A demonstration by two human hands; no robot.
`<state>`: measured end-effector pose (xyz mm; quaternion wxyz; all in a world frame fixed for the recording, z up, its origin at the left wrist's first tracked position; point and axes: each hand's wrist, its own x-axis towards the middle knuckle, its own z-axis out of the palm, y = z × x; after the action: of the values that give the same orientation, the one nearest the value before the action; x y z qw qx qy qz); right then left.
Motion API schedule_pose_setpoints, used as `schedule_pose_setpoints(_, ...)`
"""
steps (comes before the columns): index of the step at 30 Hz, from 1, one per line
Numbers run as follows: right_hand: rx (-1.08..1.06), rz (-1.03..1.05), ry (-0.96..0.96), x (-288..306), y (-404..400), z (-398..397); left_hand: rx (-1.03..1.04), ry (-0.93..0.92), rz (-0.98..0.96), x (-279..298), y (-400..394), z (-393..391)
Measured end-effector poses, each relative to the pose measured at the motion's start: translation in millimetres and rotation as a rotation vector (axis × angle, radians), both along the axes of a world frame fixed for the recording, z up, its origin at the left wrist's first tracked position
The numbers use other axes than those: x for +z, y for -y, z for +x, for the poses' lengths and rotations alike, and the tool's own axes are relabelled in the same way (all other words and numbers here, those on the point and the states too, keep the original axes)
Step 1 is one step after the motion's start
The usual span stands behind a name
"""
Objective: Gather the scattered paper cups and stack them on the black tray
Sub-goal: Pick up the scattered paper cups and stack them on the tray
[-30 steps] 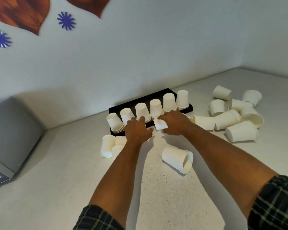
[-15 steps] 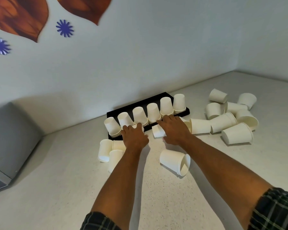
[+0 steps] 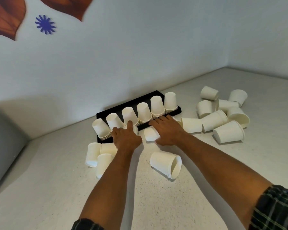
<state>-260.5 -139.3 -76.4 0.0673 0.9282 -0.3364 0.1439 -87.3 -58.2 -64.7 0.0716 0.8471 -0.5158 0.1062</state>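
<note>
A black tray (image 3: 176,112) lies against the wall with a row of several upside-down stacks of white paper cups (image 3: 144,112) on it. My left hand (image 3: 126,138) is at the tray's front edge and grips a small white cup (image 3: 135,129), mostly hidden under the fingers. My right hand (image 3: 168,130) lies beside it, fingers reaching the tray edge, with another cup (image 3: 150,134) on its side held under the thumb side. Loose cups lie scattered on the counter: a nested pair (image 3: 166,164) near my forearms, three on the left (image 3: 94,153) and a pile on the right (image 3: 223,117).
The pale speckled counter (image 3: 156,205) runs into a corner of white walls. A grey rounded object (image 3: 2,146) stands at the far left. Blue and brown stickers (image 3: 45,24) decorate the wall above.
Both hands have come down and slightly back from the cup row to the tray's front edge. The cup in my right hand now lies on the counter under it.
</note>
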Motion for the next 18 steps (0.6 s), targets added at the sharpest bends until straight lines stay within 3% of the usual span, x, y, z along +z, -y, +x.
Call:
schedule_pose_setpoints(11,0.064,-0.084,0.395,14.4,12.6,-21.4,-0.176,0.162,-0.231,13.6,-0.2,4.2)
schedule_pose_setpoints(18,0.01,0.009,0.576,21.5,26.0,-27.3,-0.312,-0.014,-0.423,25.7,11.3,2.1)
